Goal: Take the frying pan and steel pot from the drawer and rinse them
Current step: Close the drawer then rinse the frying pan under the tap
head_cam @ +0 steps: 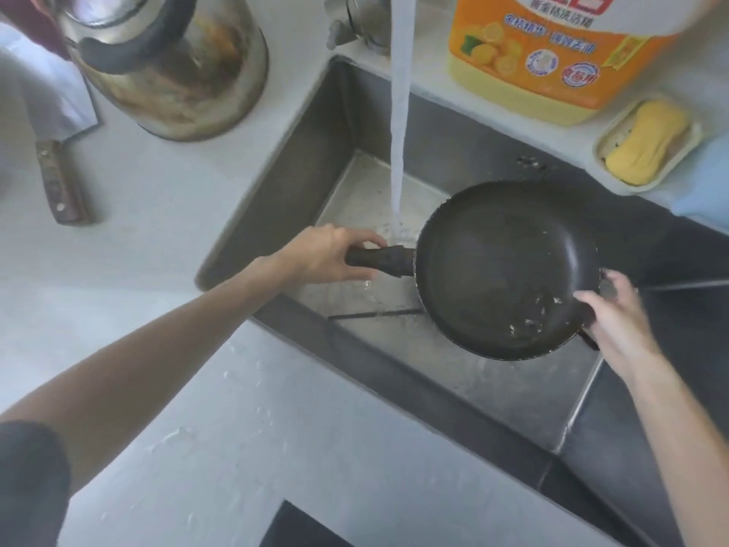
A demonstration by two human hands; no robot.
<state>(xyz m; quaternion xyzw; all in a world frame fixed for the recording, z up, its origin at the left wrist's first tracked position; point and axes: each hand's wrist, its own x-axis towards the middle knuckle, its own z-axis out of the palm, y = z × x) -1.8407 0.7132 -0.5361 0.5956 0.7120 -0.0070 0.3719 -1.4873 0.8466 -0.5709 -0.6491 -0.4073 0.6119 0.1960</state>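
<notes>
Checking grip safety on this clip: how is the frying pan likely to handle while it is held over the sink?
The frying pan probably stays rigid. Wet droplets inside suggest slipperiness, and its broad body likely makes it front-heavy, hence left hand on the handle, right hand steadying the rim.

I take the steel sink (315, 152) as my landmark: a deep rectangular basin set into a pale countertop (165, 238) under soft, even light. Behind its back edge I see the tap (355, 21) with water running down in a stream (399, 124). To the left of the sink a worn metal kettle (169, 61) stands on the counter, and farther left lies a cleaver (59, 152) with a wooden handle. Behind the sink on the right stand an orange detergent bottle (552, 53) and a soap dish (647, 144) holding yellow soap. Water droplets (177, 436) spot the counter in front of the sink.
</notes>
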